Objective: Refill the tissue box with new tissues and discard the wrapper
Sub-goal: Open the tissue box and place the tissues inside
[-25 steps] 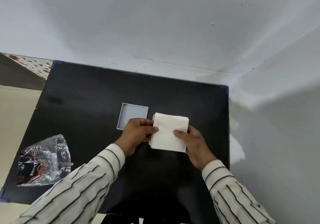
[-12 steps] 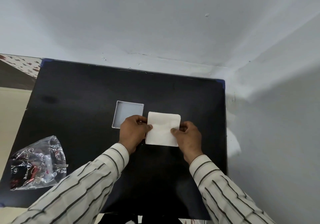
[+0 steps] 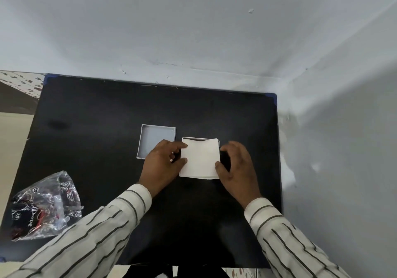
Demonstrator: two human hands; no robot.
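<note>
A white stack of tissues (image 3: 200, 159) lies in a shallow white tissue box (image 3: 199, 138) at the middle of the black table; only the box's far rim shows behind the stack. My left hand (image 3: 162, 166) pinches the stack's left edge with thumb and forefinger. On the other side my right hand (image 3: 237, 168) has its thumb on the near right corner and its fingers curled along the right edge. An empty white box half (image 3: 158, 137) lies open just left of the stack, partly under my left fingers. The crumpled clear wrapper (image 3: 46, 207) lies at the table's near left.
The black table (image 3: 107, 110) stands in a corner, with a white wall (image 3: 193, 30) behind it and another wall (image 3: 343, 149) close on the right. Its left edge drops to a beige floor (image 3: 12, 140).
Both hands have set the tissue stack down flat into the box, whose far rim now shows. My right hand slid from the stack's top to its right edge.
</note>
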